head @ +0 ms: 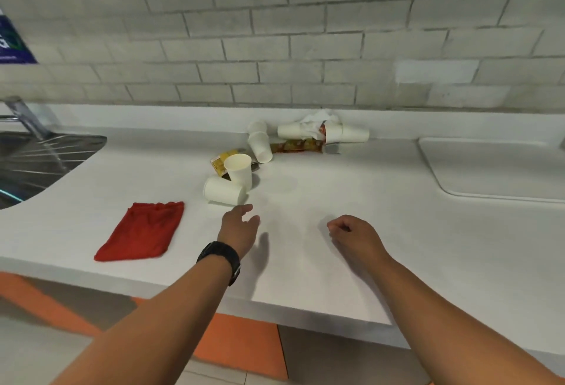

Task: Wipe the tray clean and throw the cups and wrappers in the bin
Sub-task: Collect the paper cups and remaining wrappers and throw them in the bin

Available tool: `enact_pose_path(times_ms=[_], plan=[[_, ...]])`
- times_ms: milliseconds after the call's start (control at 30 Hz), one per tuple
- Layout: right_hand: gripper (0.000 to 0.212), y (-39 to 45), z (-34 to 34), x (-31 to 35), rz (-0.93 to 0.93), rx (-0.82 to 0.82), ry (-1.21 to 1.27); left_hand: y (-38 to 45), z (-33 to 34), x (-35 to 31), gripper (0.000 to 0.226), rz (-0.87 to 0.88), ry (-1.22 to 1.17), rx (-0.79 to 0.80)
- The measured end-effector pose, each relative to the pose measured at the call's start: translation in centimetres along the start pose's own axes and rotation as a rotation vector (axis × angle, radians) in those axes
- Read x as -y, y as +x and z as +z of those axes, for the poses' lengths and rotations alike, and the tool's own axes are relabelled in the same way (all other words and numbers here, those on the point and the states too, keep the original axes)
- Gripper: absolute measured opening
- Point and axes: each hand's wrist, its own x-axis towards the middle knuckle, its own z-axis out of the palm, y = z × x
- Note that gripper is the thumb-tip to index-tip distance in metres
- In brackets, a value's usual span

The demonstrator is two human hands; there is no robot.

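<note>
Both hands are out over the near edge of the white bench [397,201] and neither holds anything. Left hand [240,228], watch [221,257] on the wrist, reaches forward with fingers loosely spread, tips just short of the nearest cup [223,190]. Right hand [354,236] hovers beside it, fingers curled loosely inward, nothing in them.

Red cloth [142,230] lies flat on the bench to the left, untouched by either hand.

Progress looks near zero. Trash is all on the bench: the nearest cup on its side, an upright cup [240,169] right behind it, a yellow wrapper [221,161] under that one, another tipped cup [260,146] further back. By the wall sits a second pile: stacked cups on their sides [345,132], crumpled tissue [318,120], a red-orange wrapper [295,146].

White tray [489,167] sits far right, no sign of wiping that I can judge. No bin in view. Sink [39,155] at far left.

Likely first step: left hand takes the nearest cup.
</note>
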Motion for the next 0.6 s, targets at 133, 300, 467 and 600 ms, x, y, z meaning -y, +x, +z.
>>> enact_pose_path(times_ms=[133, 300, 467, 600], plan=[[0.010, 3.2, 1.1, 2.0, -0.023, 0.084, 0.049, 2.3, -1.1, -0.1, 0.043, -0.049, -0.047, -0.173], [0.009, 6.4, 2.0, 4.5, -0.168, 0.232, -0.121, 4.0, -1.9, 0.1, 0.051, -0.120, -0.072, -0.344], [0.027, 8.8, 4.3, 6.9, -0.197, 0.277, -0.226, 5.5, -3.2, 1.0, 0.060, -0.142, -0.095, -0.348], [0.045, 10.0, 6.9, 9.5, -0.218, 0.268, -0.260, 7.9, -5.3, 1.4, 0.064, -0.181, -0.084, -0.318]])
